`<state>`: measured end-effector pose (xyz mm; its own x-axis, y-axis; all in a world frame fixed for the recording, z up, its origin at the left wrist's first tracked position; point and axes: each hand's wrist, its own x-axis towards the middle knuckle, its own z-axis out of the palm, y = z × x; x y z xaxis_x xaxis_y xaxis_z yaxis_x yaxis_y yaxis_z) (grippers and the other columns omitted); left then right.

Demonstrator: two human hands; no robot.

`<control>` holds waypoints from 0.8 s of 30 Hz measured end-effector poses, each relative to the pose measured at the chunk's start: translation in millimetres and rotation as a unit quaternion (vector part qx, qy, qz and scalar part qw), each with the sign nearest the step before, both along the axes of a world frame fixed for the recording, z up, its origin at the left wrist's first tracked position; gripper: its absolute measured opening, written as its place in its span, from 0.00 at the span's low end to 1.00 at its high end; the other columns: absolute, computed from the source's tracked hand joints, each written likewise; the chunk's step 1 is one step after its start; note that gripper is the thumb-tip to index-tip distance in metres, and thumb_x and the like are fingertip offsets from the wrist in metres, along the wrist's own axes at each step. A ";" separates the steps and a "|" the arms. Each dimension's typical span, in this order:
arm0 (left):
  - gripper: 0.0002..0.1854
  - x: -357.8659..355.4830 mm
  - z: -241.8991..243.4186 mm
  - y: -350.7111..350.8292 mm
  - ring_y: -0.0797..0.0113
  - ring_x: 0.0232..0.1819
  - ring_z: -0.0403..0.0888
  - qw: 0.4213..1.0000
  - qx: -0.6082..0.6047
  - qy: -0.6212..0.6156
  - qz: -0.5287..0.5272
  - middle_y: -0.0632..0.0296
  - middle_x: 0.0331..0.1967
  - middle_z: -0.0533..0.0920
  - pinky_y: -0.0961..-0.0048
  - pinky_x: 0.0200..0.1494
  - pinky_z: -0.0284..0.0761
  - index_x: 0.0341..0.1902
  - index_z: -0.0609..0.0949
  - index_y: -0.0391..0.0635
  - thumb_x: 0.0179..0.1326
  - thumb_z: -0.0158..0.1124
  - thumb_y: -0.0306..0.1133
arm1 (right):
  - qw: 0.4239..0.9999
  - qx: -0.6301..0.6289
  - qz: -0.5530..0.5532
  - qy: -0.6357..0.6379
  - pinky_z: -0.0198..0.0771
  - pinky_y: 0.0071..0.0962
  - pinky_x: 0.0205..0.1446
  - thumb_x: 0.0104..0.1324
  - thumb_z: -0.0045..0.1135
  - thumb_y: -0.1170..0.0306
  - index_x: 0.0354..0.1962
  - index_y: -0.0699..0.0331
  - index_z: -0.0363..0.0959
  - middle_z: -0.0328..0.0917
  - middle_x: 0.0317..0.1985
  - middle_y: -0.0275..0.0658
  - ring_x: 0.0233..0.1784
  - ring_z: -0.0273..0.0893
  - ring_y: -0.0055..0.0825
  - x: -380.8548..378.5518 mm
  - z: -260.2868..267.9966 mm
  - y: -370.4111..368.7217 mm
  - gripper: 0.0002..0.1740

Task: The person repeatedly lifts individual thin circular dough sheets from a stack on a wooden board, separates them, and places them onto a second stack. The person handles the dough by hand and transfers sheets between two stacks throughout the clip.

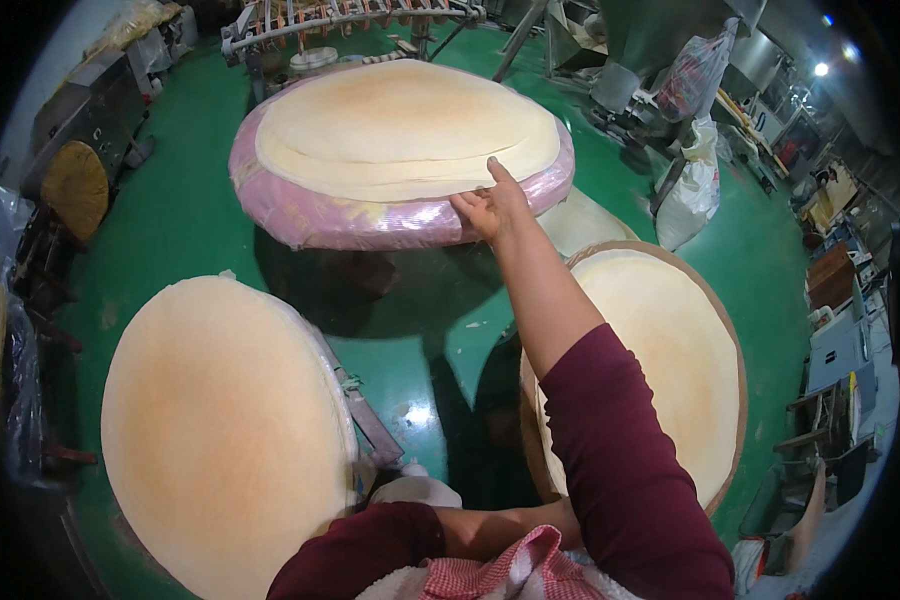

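Observation:
My right hand [491,204] reaches out to the near edge of a round cushioned stand wrapped in pink plastic film [330,221]. Its thumb points up, apart from the fingers, and nothing shows in its grasp. Large, thin, pale round flatbreads [405,124] lie layered on this stand, browned toward the middle, their near edges just beyond the hand. My left forearm [495,529] crosses low in front of my body. The left hand itself is hidden behind my right sleeve. Below left is another big round flatbread stack [229,435].
At right, flatbreads [667,360] rest on a round brown-rimmed support [727,330]. A metal bar [364,416] juts beside the left stack. Beyond the stand is a metal rack [352,19]. A white sack [690,187] stands by machinery on the green floor [165,180].

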<state>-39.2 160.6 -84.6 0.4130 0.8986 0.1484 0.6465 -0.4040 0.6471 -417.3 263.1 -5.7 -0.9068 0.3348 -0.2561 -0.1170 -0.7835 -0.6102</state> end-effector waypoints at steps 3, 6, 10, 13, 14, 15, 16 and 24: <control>0.13 -1.4 1.8 3.6 0.54 0.38 0.82 1.000 0.005 -0.013 0.002 0.54 0.39 0.83 0.61 0.39 0.77 0.41 0.80 0.45 0.52 0.54 0.32 | 0.999 -0.041 0.020 0.010 0.61 0.45 0.66 0.65 0.51 0.53 0.60 0.74 0.51 0.56 0.61 0.52 0.64 0.60 0.47 -12.6 1.2 0.3 0.38; 0.13 -3.4 3.2 6.7 0.55 0.39 0.82 1.000 0.009 -0.023 0.005 0.54 0.39 0.83 0.62 0.39 0.77 0.41 0.80 0.45 0.52 0.54 0.32 | 0.996 -0.027 0.086 -0.021 0.68 0.42 0.58 0.62 0.55 0.50 0.57 0.68 0.56 0.62 0.54 0.49 0.55 0.66 0.44 -21.9 9.7 -4.6 0.36; 0.13 -8.4 4.9 8.0 0.55 0.39 0.82 0.999 0.011 -0.036 0.012 0.54 0.39 0.83 0.62 0.39 0.77 0.41 0.80 0.45 0.52 0.54 0.32 | 0.957 0.220 0.060 -0.180 0.70 0.48 0.53 0.63 0.54 0.52 0.54 0.65 0.58 0.67 0.48 0.47 0.53 0.67 0.43 -26.8 35.1 -17.3 0.31; 0.13 -12.6 5.8 8.9 0.55 0.39 0.82 0.999 0.016 -0.041 0.015 0.55 0.39 0.83 0.62 0.39 0.77 0.41 0.80 0.44 0.52 0.54 0.32 | 0.973 0.143 0.002 -0.181 0.66 0.53 0.55 0.65 0.52 0.56 0.59 0.61 0.54 0.64 0.54 0.48 0.59 0.63 0.48 -14.7 38.7 -22.3 0.31; 0.13 -14.4 5.1 7.0 0.55 0.39 0.82 0.999 0.019 -0.042 0.017 0.55 0.39 0.83 0.62 0.39 0.77 0.41 0.80 0.44 0.52 0.54 0.32 | 0.980 0.080 -0.012 -0.184 0.65 0.54 0.56 0.65 0.52 0.57 0.60 0.61 0.53 0.63 0.55 0.48 0.61 0.62 0.49 -12.7 37.2 -22.6 0.31; 0.13 -14.6 5.7 6.9 0.55 0.39 0.82 0.999 0.018 -0.045 0.019 0.55 0.39 0.83 0.62 0.39 0.77 0.41 0.80 0.44 0.52 0.54 0.32 | 0.986 0.071 -0.030 -0.146 0.67 0.49 0.55 0.65 0.51 0.57 0.60 0.63 0.53 0.63 0.55 0.49 0.57 0.64 0.47 -12.3 33.6 -22.3 0.31; 0.13 -17.0 4.7 5.6 0.55 0.39 0.82 0.999 0.017 -0.046 0.021 0.55 0.39 0.83 0.62 0.39 0.77 0.41 0.80 0.44 0.52 0.54 0.32 | 0.991 0.060 -0.048 -0.108 0.69 0.44 0.54 0.65 0.50 0.57 0.59 0.65 0.52 0.63 0.54 0.51 0.54 0.66 0.45 -11.7 26.4 -23.1 0.32; 0.13 -20.7 4.1 5.8 0.55 0.39 0.82 0.998 0.021 -0.055 0.027 0.55 0.39 0.82 0.62 0.38 0.77 0.41 0.80 0.44 0.52 0.54 0.33 | 0.976 0.093 0.164 -0.112 0.77 0.24 0.24 0.67 0.43 0.46 0.50 0.68 0.60 0.74 0.33 0.48 0.24 0.74 0.31 -51.4 -1.0 -14.7 0.31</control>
<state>-59.9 166.3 -80.5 0.3437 0.9110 0.2277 0.5936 -0.3987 0.6990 -468.7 248.4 -6.7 -0.9014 0.0953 -0.4223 0.2737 -0.6303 -0.7265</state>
